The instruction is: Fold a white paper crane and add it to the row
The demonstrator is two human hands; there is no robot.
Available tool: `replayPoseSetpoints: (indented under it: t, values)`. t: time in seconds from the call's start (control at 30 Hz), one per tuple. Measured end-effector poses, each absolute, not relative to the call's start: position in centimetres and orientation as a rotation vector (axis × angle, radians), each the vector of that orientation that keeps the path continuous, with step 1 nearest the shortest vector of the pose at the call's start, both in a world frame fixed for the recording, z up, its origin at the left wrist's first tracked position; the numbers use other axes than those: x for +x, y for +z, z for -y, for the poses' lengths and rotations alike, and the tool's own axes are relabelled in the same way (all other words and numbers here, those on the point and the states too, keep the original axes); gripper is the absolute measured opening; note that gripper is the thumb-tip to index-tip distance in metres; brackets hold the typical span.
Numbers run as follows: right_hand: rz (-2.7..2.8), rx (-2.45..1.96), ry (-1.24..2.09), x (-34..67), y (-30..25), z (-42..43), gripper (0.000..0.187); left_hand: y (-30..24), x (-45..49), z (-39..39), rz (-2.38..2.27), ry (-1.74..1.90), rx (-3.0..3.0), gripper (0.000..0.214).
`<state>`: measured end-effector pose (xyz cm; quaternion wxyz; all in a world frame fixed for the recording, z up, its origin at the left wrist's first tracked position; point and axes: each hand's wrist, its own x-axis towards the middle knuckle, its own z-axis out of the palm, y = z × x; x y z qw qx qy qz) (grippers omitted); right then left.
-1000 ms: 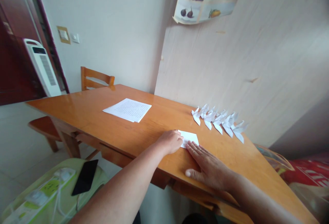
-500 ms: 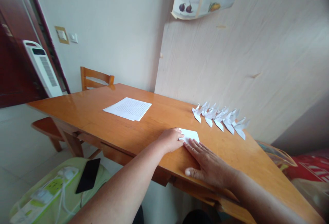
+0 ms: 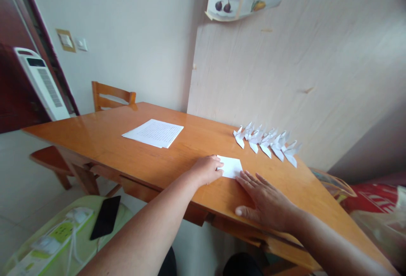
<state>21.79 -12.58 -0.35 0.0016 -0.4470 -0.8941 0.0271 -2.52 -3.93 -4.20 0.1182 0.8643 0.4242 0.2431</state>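
A small folded sheet of white paper (image 3: 231, 167) lies flat on the wooden table (image 3: 171, 164) near its front edge. My left hand (image 3: 208, 169) grips the paper's left end, fingers bent over it and pressed together. At the lower right corner of the paper, the fingertips of my right hand (image 3: 261, 198) touch or nearly touch it; that hand is flat with the thumb spread. Behind the hands, several folded paper cranes (image 3: 266, 143) stand in a slanting row along the wall side.
A stack of written sheets (image 3: 154, 133) rests left of my hands. Below left, a green stool (image 3: 123, 217) carries a black phone (image 3: 105, 217) and a power strip (image 3: 60, 236). A wooden chair (image 3: 114, 94) stands behind the table, and a red bag (image 3: 371, 198) is at the right.
My right hand has slid rightward along the paper to its right corner, uncovering more of it. My left hand keeps its hold. The whole view has shifted slightly.
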Motion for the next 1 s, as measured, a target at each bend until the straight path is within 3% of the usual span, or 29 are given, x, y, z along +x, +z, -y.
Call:
replayPoseSetpoints:
  t: [0.53, 0.77, 1.0]
  values:
    - [2.743, -1.505, 0.048, 24.4, -0.3, 13.0, 0.083, -4.4, -2.5, 3.9, -1.28, 0.711, 2.502, 0.029]
    - [2.531, -1.501, 0.19, 23.9, 0.9, 11.3, 0.061, -4.1, -2.4, 4.1, -1.287, 0.69, 2.502, 0.024]
    - [2.069, -1.545, 0.757, 18.1, 1.8, 7.1, 0.013, -3.7, -2.7, 4.4, -1.291, 0.651, 2.513, 0.027]
